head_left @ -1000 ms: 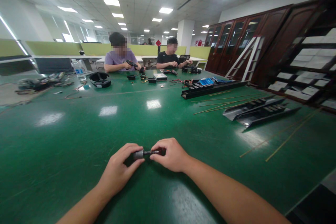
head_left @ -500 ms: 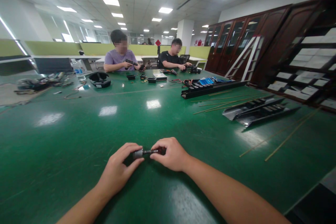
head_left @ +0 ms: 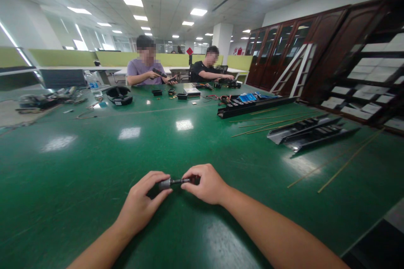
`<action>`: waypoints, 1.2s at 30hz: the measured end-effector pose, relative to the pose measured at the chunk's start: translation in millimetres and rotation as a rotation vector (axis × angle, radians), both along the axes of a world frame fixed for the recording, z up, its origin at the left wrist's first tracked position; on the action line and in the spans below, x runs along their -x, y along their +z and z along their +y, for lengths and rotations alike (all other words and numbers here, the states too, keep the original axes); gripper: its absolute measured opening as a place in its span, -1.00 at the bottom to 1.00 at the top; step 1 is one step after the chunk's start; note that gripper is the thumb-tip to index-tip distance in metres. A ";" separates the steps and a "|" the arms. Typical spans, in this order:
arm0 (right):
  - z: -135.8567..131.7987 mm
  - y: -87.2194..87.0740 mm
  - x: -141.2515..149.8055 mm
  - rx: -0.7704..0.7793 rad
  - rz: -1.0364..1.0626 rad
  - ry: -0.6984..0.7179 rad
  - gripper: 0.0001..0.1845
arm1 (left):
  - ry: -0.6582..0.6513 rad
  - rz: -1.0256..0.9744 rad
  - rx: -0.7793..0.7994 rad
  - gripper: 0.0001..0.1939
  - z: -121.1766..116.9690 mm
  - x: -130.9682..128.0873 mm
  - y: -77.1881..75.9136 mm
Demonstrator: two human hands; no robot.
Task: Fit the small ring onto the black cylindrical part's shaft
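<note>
Low over the green tabletop (head_left: 158,147), my left hand (head_left: 142,197) pinches a short grey metal cylinder (head_left: 165,183) between thumb and fingers. A thin metal shaft (head_left: 176,181) runs from the cylinder's right end toward my right hand (head_left: 206,185). That hand is closed round a dark red part at the shaft's other end, like a screwdriver handle; my fingers cover most of it. The piece lies roughly level across the gap between my hands. Whether the shaft is fixed in the cylinder or only rests against it, I cannot tell.
Two metal channels (head_left: 312,136) and thin brass-coloured rods (head_left: 350,162) lie at the right. Farther back are a long black channel (head_left: 259,106), a headset (head_left: 119,96) and a water bottle (head_left: 92,82). Two people (head_left: 145,65) sit across the table, handling dark parts.
My hands and the piece between them have barely moved. Across the table, the person in purple has shifted the dark parts, and the person in black has reached farther right.
</note>
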State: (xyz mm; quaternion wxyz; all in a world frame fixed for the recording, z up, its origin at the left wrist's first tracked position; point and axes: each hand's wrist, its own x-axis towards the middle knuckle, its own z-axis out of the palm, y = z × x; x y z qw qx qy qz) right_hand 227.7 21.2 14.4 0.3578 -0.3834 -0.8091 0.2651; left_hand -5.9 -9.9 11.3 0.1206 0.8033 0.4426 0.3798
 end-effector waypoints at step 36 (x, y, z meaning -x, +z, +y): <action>6.3 -1.9 -6.3 0.018 -0.002 -0.037 -0.87 | 0.037 -0.013 0.033 -0.72 2.1 5.1 -1.4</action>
